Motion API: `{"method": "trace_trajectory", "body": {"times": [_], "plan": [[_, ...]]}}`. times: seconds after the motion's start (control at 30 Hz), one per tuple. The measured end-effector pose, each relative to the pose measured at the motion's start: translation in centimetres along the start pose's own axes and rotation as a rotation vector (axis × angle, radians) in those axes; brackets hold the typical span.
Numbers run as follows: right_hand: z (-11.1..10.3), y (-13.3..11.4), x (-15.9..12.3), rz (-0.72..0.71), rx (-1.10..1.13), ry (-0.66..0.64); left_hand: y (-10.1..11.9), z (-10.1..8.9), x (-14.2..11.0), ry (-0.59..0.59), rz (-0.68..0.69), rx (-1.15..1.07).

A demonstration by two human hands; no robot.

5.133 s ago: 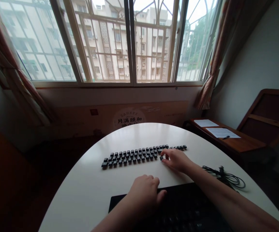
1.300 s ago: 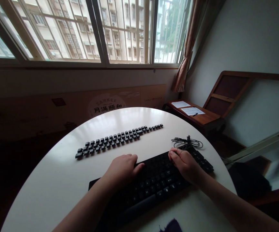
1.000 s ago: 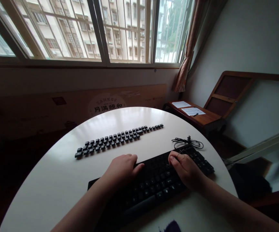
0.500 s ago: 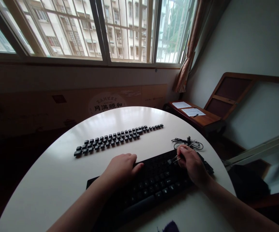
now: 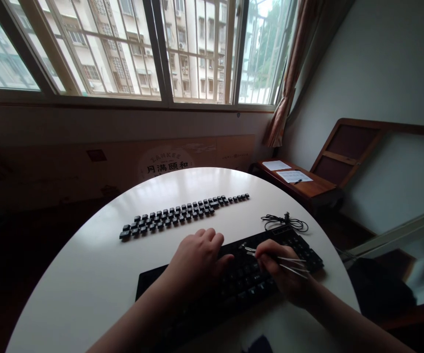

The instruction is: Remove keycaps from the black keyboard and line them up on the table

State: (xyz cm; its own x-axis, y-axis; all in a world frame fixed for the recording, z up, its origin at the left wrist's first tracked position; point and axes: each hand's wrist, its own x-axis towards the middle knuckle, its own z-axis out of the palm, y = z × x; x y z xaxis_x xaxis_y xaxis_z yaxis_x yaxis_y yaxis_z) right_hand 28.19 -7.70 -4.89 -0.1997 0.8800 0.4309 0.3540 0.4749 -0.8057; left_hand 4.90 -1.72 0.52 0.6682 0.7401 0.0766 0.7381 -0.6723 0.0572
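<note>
Because both forearms cross it, I get only parts of the black keyboard [image 5: 248,283]: its left end shows as a dark corner, its near edge sinks into shadow, and most key legends are too dim for me to read. Stretch between the hands is clearest, with white marks on a few keys. Keyboard lies flat on the white tabletop [image 5: 87,279], whose near side runs out of my view. Dark purple cloth [image 5: 259,344], nearer than the keyboard, cut off by the bottom border.

Hands: left hand [image 5: 200,255] lies over the middle of the keyboard, back upward, fingers bent and close together, thumb apart toward the right. Its palm is hidden from me; cannot tell whether it grips or merely rests. Right hand [image 5: 283,269] is closed on a thin metal wire tool [image 5: 249,249], pinched between thumb and fingers. Wire ends trail back past the wrist; the front end sits over the keyboard's far half. I cannot make out whether that tip touches a key or holds anything.

Beyond the keyboard's far edge: loose black keycaps [image 5: 175,214] in slanting rows, well apart from it. Just behind its right end: a bundled black cable [image 5: 288,224].
</note>
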Motion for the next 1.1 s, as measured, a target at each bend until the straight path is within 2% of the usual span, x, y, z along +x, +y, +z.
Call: {"method": "trace_trajectory", "body": {"times": [0.17,0.3,0.6,0.8,0.93,1.0,1.1], "plan": [[0.6,-1.2,-0.1,-0.157,-0.132,-0.107,1.3,0.0,-0.3,0.001,0.121,-0.023],[0.8,-1.7,0.2,-0.168,-0.132,-0.151,1.3,0.7,0.0,0.005,0.182,-0.001],[0.9,-2.2,0.3,-0.126,-0.082,-0.067,0.9,1.3,0.3,0.015,0.197,0.047],[0.4,-0.8,0.1,-0.085,-0.143,0.109,0.7,0.5,0.3,-0.003,0.128,0.054],[-0.1,-0.7,0.4,-0.226,-0.280,0.199,0.5,0.3,0.3,0.000,0.120,0.015],[-0.2,-1.0,0.6,-0.309,-0.352,0.186,0.5,0.5,0.2,-0.002,0.152,-0.010],[0.2,-1.3,0.7,-0.366,-0.376,0.094,0.6,0.9,0.2,-0.008,0.197,-0.023]]}}
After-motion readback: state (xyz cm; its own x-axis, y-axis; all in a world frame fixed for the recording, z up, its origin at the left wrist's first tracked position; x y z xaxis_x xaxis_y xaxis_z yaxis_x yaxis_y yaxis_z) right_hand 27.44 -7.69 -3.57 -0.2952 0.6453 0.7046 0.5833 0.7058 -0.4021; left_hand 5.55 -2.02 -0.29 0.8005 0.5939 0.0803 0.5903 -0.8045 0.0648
